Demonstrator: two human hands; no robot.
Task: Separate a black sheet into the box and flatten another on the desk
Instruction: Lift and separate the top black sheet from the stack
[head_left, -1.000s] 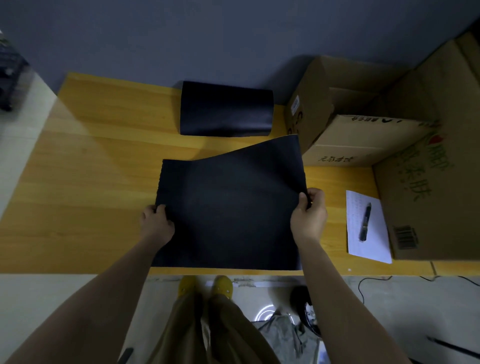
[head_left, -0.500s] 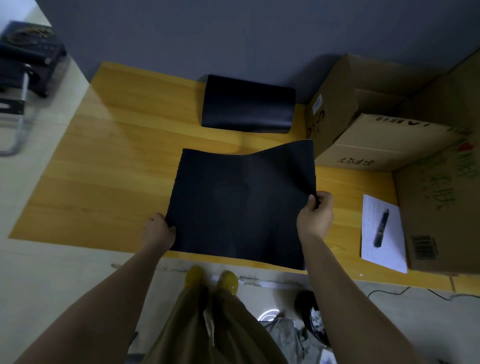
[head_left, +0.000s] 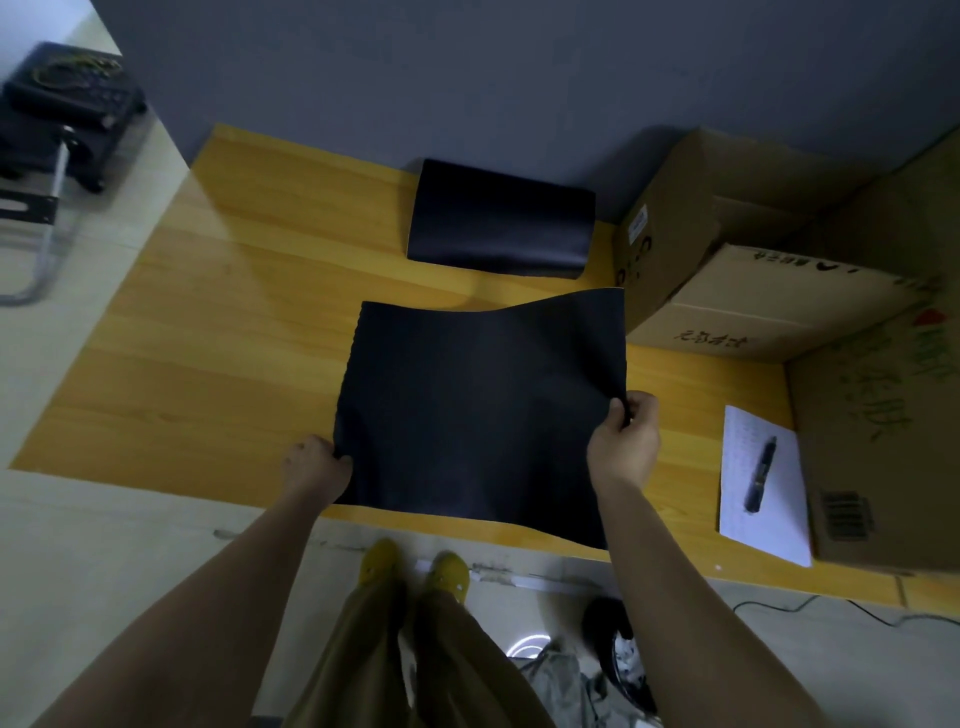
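Black sheet: over wooden desk; left hand pinches left edge, right hand pinches right edge.

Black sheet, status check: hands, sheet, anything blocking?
Left hand and right hand both pinching black sheet at its side edges. Right side lifted, not flat. Open cardboard box at right, unobstructed.

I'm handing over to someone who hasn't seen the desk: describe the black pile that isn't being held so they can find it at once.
Start at the yellow wooden desk and go to its far edge by the grey wall. There, just left of the cardboard box, lies the black pile. Unlike the black sheet pinched by both hands near the front edge, it is untouched, smaller in view, with a rounded, curled near edge.
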